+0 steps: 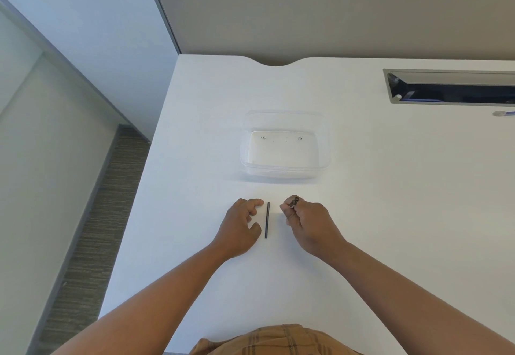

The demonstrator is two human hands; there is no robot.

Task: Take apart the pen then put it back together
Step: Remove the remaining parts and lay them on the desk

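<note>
We see a thin dark pen barrel (267, 219) lying straight on the smooth white desk (390, 215), near the clear plastic tub (284, 170) holding tiny dark bits, our left hand (241, 225) loosely open just beside it, our right hand (309, 222) pinching a small dark pen piece (294, 202).

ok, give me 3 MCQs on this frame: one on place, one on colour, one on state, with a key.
1. Where does the dark pen tube lie?
A. in the container
B. on the table between the hands
C. in the cable slot

2. What colour is the table?
A. white
B. black
C. green

3. What is the right hand doing?
A. lying flat and open
B. pinching a small dark piece
C. lifting the container

Key: B, it lies beside the left hand; A, the top is white; B, the fingers close on the piece.
</note>
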